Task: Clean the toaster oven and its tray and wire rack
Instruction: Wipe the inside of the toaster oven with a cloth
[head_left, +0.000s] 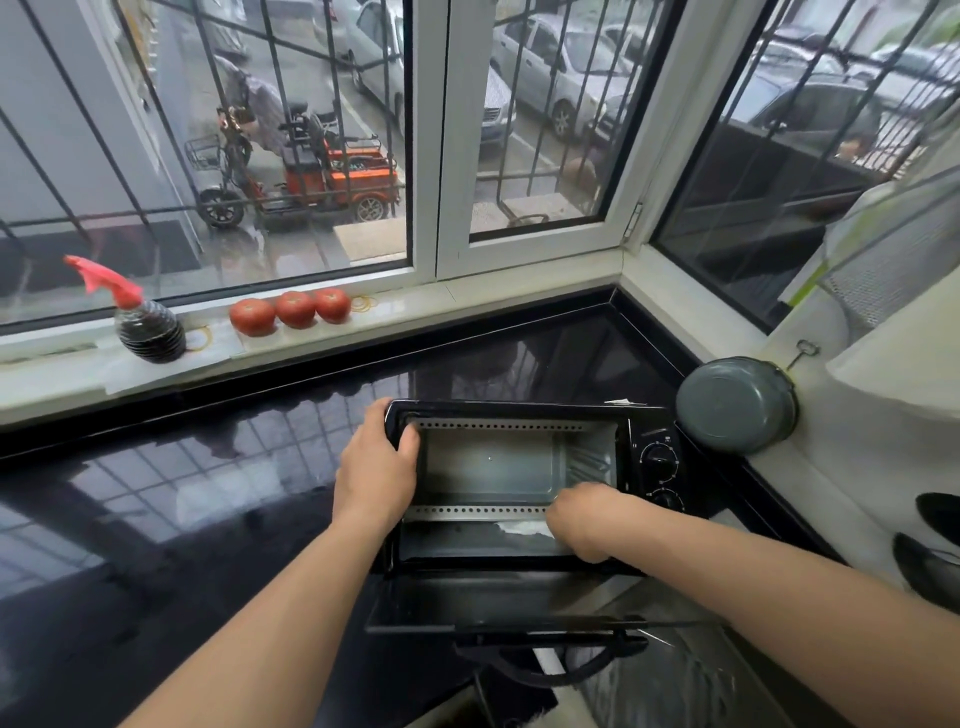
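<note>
On the white window sill at far left stands a dark spray bottle (150, 330) with a red trigger head, upright, and just to its right lie three tomatoes (294, 310) in a row, touching or nearly so. Below them stretches the glossy black counter (208, 493), which mirrors the window bars. The left forearm comes up from the lower left edge, angled toward the upper right, and the left hand (376, 467) lies palm down on the upper left corner of the toaster oven (519, 467); its fingers curl over the black edge and its thumb reaches into the cavity opening, so the hand grips that corner. The oven sits on the counter toward the right, in the corner by the wall, its long axis running left to right; its opening faces up toward the camera, and its glass door (498, 605) hangs open toward the person. The right forearm enters from the right edge and runs left and slightly up; the right hand (584, 522) is inside the lower right part of the cavity, knuckles up, fingers bent down onto a white cloth or wipe (524, 529) that it presses against the inner wall. Two control knobs (660, 460) sit on the oven's right panel. Just right of the oven, a grey round pan (735, 405) hangs on the wall.
</note>
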